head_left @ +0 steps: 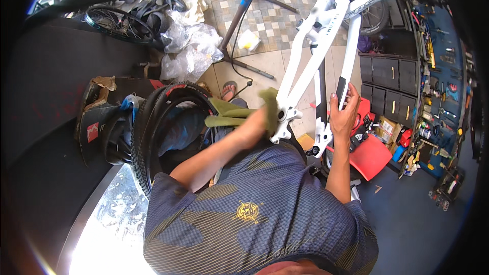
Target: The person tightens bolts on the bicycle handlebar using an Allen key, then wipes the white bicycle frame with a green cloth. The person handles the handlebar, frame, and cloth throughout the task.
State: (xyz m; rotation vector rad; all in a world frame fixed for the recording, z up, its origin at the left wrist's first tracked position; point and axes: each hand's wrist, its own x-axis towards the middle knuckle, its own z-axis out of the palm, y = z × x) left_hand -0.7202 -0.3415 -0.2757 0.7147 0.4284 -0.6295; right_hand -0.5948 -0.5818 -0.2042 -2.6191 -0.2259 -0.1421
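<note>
A white bicycle frame (311,69) stands in front of me, its rear ends pointing toward my body. My left hand (263,118) is closed on a green cloth (224,113), pressed against the left rear end of the frame. The cloth hides most of those fingers, and its loose end hangs to the left. On the right, my right hand (345,111) grips the right rear tube at its black guard (342,87), thumb on one side and fingers on the other. A black and white strut runs between the two sides.
Bicycle tyres (145,132) stand close on my left, near a black wall. A stand pole (239,15) with floor legs rises ahead. Plastic bags (191,46) lie at the far left. A red chair (369,158), drawers (389,74) and a tool board (448,81) are on the right.
</note>
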